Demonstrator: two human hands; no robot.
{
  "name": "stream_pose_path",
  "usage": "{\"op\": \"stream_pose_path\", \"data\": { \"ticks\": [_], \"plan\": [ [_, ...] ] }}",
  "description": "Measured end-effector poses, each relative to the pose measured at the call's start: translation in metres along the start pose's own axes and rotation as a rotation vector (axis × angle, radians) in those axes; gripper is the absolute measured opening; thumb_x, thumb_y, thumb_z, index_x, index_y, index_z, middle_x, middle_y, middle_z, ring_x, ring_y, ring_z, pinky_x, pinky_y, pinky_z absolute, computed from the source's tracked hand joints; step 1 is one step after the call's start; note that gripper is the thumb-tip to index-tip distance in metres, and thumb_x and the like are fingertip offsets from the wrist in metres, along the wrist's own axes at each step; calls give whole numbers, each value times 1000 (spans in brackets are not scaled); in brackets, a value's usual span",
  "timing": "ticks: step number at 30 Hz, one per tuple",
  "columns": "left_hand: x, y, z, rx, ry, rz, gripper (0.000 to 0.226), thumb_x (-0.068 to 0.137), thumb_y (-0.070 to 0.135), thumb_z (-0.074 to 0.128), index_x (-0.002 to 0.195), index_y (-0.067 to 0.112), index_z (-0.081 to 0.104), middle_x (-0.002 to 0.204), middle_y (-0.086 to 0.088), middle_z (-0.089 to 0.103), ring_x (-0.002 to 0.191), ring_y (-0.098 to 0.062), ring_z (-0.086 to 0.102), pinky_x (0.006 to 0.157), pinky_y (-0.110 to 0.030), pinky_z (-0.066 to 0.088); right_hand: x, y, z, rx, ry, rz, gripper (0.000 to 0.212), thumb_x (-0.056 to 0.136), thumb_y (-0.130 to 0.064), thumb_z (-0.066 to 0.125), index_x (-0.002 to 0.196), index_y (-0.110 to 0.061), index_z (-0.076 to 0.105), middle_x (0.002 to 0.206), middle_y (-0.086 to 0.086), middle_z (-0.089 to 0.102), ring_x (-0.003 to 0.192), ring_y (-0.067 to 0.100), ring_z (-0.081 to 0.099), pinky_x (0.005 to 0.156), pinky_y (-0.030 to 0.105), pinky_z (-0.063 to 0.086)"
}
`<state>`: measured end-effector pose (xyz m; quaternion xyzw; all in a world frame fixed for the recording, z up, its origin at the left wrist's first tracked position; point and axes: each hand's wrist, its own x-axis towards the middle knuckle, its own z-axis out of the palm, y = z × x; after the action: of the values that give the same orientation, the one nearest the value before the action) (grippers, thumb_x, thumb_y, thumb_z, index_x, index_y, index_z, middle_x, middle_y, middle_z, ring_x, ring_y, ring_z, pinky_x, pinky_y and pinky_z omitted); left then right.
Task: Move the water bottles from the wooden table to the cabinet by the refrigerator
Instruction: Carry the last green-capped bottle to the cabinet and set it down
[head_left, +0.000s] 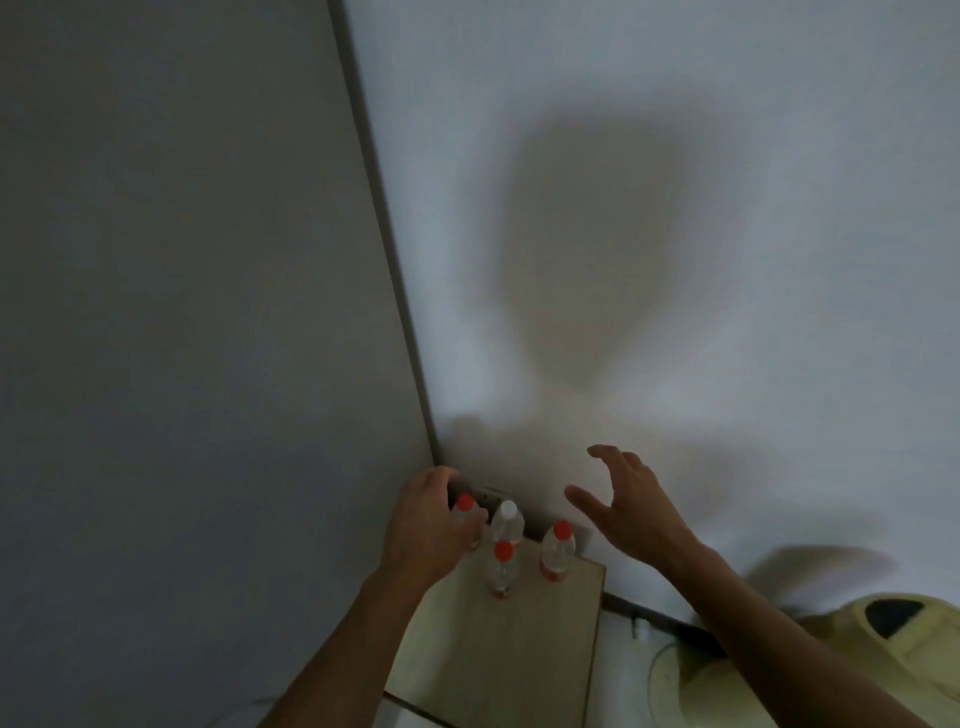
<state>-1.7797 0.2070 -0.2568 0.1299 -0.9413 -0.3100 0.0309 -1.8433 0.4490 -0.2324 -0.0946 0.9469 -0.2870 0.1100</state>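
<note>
Several clear water bottles stand on the light wooden cabinet top (519, 649), close to the wall. My left hand (426, 519) wraps around a red-capped bottle (464, 506) at the back left corner. Beside it is a white-capped bottle (508, 522). A red-capped bottle (503, 566) is in front of that, and another red-capped bottle (559, 551) is on the right. My right hand (628, 504) hovers open above and right of that last bottle, fingers spread, touching nothing.
The grey side of the refrigerator (182, 338) rises on the left, right against the cabinet. A white wall (675, 208) is straight ahead. A pale yellow object (857, 639) with a dark patch lies low on the right.
</note>
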Motion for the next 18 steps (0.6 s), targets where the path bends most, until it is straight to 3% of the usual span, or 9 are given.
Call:
{"op": "stream_pose_path", "data": {
  "ticks": [7,18],
  "plan": [
    [4,26,-12,19,29,-2,57,81,46,71,127,19,53,129,-2,52,119,-20,49,99,-28,40,8,-2,-21,44,2,-62,69,87,-58,57,144,-26,34,149,7,38,128,24,46,105,43,43],
    [29,93,14,20,-59,138,55,82,47,68,128,21,52,132,0,50,123,-20,47,101,-33,42,-9,34,-65,55,139,-2,66,89,-55,56,143,-23,37,147,6,43,130,20,45,105,35,40]
  ]
}}
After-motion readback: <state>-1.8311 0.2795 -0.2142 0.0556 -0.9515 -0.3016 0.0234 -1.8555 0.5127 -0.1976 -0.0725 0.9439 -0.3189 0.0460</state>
